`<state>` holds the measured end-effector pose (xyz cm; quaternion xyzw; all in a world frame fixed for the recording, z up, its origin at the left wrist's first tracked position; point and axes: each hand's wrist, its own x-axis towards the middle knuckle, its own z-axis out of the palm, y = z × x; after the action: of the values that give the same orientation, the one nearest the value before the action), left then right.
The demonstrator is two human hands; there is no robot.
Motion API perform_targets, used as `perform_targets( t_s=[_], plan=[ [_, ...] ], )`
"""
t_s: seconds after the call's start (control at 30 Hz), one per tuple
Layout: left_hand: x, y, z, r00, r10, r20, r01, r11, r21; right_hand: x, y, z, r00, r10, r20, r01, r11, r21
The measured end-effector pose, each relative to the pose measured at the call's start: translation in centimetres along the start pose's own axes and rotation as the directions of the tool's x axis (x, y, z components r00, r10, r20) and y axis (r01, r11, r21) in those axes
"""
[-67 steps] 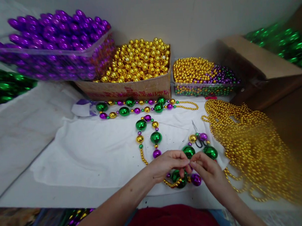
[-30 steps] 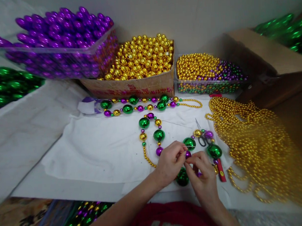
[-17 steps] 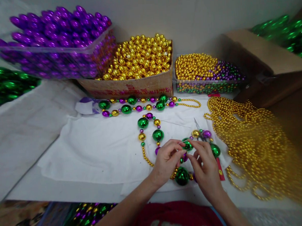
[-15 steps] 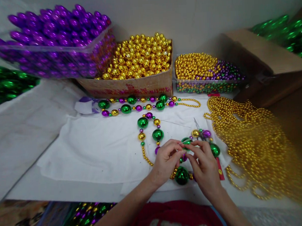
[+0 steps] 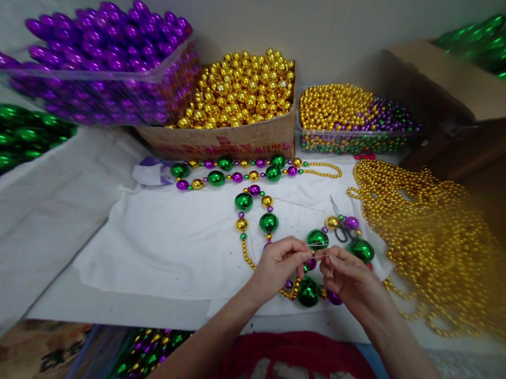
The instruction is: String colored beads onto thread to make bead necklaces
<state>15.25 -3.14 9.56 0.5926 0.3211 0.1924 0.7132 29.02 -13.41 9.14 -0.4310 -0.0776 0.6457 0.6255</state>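
Now, on my feed, the thin thread (image 5: 318, 257) runs taut between the left hand (image 5: 277, 265) and right hand (image 5: 349, 278), each pinching it. Half a second ago their fingertips met, so they have drawn slightly apart. Its half-strung necklace (image 5: 308, 291) lies on the white cloth (image 5: 167, 249) at six o'clock beneath them. Scissors (image 5: 342, 228) at one o'clock, gold bead strands (image 5: 427, 243) at three.

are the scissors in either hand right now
No, the scissors lie on the white cloth beyond the right hand, which pinches a thread together with the left hand.
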Motion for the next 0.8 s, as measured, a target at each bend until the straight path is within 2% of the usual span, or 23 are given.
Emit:
perform_targets(
  t_s=[0.1,0.2,0.27,0.37,0.47,0.53,0.63,0.8],
  plan=[
    [-0.4,0.2,-0.3,0.998,-0.035,-0.055,0.030,0.995,-0.097,0.1,0.1,-0.2,1.000,0.008,0.023,-0.009,0.998,0.054],
    [-1.2,0.1,-1.0,0.992,-0.081,-0.095,0.047,0.947,-0.318,0.2,0.3,-0.7,1.000,-0.014,0.023,0.011,0.992,0.124],
    [-1.9,-0.3,-1.6,0.991,-0.107,-0.081,0.048,0.845,-0.533,0.0,0.4,-1.0,0.998,-0.053,0.020,0.049,0.985,0.166],
    [-2.8,-1.0,-1.8,0.992,-0.115,-0.050,0.033,0.619,-0.784,-0.4,0.9,-1.2,0.994,-0.103,0.032,0.093,0.968,0.235],
    [-3.4,-1.4,-1.3,0.992,-0.127,-0.011,0.042,0.410,-0.911,-0.9,1.5,-0.8,0.993,-0.088,0.076,0.057,0.939,0.338],
    [-3.4,-1.6,-0.8,0.988,-0.153,0.033,0.082,0.324,-0.943,-1.2,1.8,-0.5,0.994,-0.072,0.082,0.036,0.924,0.382],
    [-3.1,-2.3,-0.6,0.967,-0.241,0.077,0.149,0.295,-0.944,-1.2,2.5,-0.9,0.997,-0.042,0.059,0.016,0.925,0.381],
    [-3.1,-4.5,-0.7,0.926,-0.373,0.059,0.189,0.325,-0.926,-0.9,3.9,-2.6,0.998,0.063,-0.010,-0.055,0.930,0.363]
  ],
)
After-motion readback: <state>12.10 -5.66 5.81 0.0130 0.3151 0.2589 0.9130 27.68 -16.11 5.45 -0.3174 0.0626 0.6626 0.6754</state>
